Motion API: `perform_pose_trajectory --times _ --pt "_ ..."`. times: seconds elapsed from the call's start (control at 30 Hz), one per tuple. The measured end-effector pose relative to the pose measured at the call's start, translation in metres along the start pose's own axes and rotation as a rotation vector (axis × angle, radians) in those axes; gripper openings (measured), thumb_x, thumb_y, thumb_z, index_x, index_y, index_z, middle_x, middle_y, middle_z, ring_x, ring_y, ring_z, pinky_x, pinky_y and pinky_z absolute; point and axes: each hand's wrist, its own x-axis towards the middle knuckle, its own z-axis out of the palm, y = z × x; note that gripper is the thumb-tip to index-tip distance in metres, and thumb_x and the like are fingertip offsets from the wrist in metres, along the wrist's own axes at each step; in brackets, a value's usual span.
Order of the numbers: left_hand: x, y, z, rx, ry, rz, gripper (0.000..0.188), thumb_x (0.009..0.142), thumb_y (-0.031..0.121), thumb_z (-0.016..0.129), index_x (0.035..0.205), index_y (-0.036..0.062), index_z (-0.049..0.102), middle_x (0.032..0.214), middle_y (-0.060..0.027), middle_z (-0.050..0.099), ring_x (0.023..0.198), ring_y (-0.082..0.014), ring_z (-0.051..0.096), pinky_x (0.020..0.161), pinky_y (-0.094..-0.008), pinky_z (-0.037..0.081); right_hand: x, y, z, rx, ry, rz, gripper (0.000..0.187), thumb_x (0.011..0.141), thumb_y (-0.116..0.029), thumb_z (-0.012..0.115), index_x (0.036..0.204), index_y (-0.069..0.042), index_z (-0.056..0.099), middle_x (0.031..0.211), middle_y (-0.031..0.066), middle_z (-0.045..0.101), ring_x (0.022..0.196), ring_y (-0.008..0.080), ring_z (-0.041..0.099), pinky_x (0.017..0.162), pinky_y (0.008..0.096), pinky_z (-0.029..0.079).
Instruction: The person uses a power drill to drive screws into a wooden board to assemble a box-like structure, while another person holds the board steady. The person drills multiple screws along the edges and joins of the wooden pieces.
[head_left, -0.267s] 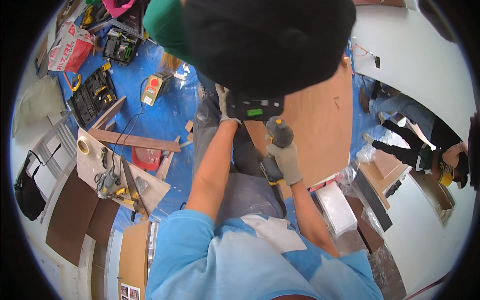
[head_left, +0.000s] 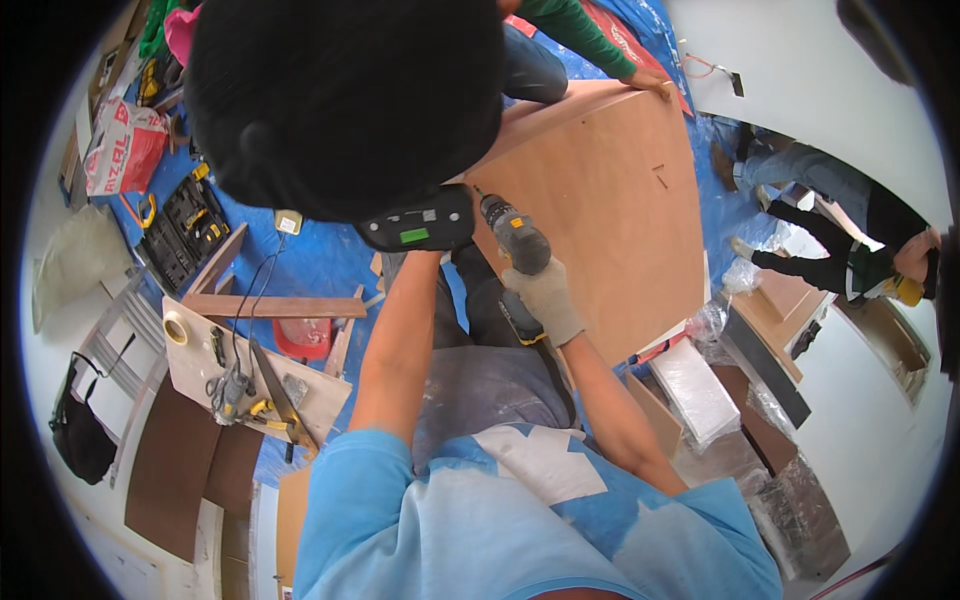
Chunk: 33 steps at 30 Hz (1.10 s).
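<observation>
My right hand [head_left: 545,300], in a pale work glove, is closed around the grip of a cordless drill [head_left: 522,242]. The drill's bit points up and left, beside the left edge of a light-brown wooden panel [head_left: 610,210] that forms part of a box-like piece. My left forearm [head_left: 395,350] reaches forward, but its hand is hidden behind a black box with a green label [head_left: 420,222] below a large black cap [head_left: 340,110]. A co-worker's bare hand [head_left: 650,80], with a green sleeve, rests on the panel's far corner.
At left, a board [head_left: 190,345] carries a handsaw [head_left: 275,390], a corded power tool [head_left: 230,390] and a tape roll [head_left: 176,328]. An open tool case [head_left: 185,225] lies on blue sheeting [head_left: 320,270]. Wrapped white boards [head_left: 695,390] lie at right, near another person's legs [head_left: 800,180].
The black cap and box have shifted left, and now cover my left hand. The drill has come up and left, its bit now showing. A co-worker's green-sleeved arm now shows at the far edge.
</observation>
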Motion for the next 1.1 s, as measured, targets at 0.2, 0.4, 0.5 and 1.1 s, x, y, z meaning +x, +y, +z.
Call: perform_pose_trajectory --times 0.2,0.4,0.5,1.1 --pt "0.002 -0.003 0.0 0.11 0.161 0.013 0.031 0.093 0.037 0.068 0.115 0.0175 0.077 0.116 -0.0112 0.071 0.132 -0.0445 0.05 0.11 -0.0608 0.036 0.013 0.013 0.011 0.105 0.052 -0.084 0.062 0.076 -0.009 0.078 0.136 -0.001 0.062 0.109 0.0176 0.076 0.103 0.0257 0.075 0.092 0.0368 0.057" --pt "-0.076 -0.009 0.027 -0.15 0.324 -0.175 0.058 0.086 0.024 0.079 0.138 0.0088 0.061 0.135 -0.02 0.06 0.141 -0.0427 0.045 0.114 -0.0562 0.035 0.006 0.015 0.012 0.103 0.053 -0.146 0.059 0.078 -0.009 0.076 0.135 -0.002 0.063 0.108 0.018 0.076 0.099 0.0279 0.076 0.088 0.0374 0.059" --pt "-0.082 0.021 0.02 -0.008 0.359 -0.18 0.056 0.086 0.028 0.079 0.136 0.0106 0.063 0.132 -0.017 0.062 0.138 -0.0406 0.047 0.114 -0.0566 0.035 0.005 0.008 0.01 -0.051 0.12 -0.15 0.059 0.079 -0.009 0.076 0.136 -0.004 0.063 0.107 0.0197 0.076 0.099 0.0305 0.076 0.087 0.0389 0.059" --pt "-0.049 0.068 0.021 -0.195 0.332 -0.334 0.032 0.095 0.026 0.064 0.118 0.0059 0.072 0.123 -0.0187 0.069 0.117 -0.0405 0.063 0.1 -0.0491 0.049 -0.026 -0.022 -0.021 -0.02 0.113 0.082 0.058 0.081 -0.017 0.074 0.138 -0.011 0.063 0.103 0.0222 0.075 0.096 0.0344 0.076 0.085 0.0418 0.059"
